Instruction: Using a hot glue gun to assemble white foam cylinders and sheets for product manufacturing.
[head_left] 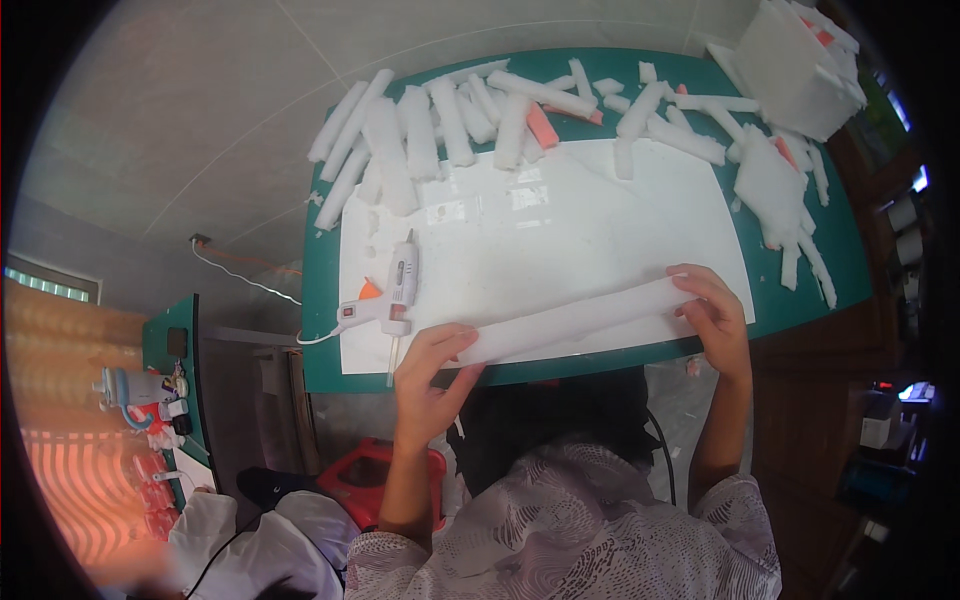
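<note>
The long white foam strip [580, 317] is straight, gripped at both ends. It slants near the front of the tabletop [320, 270].

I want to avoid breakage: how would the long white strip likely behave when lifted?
The long white strip is likely stiff, running straight between left hand and right hand. Probably light: it looks like foam. Maybe fragile, being slender.

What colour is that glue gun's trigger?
The trigger is orange; the head view shows it best.
</note>
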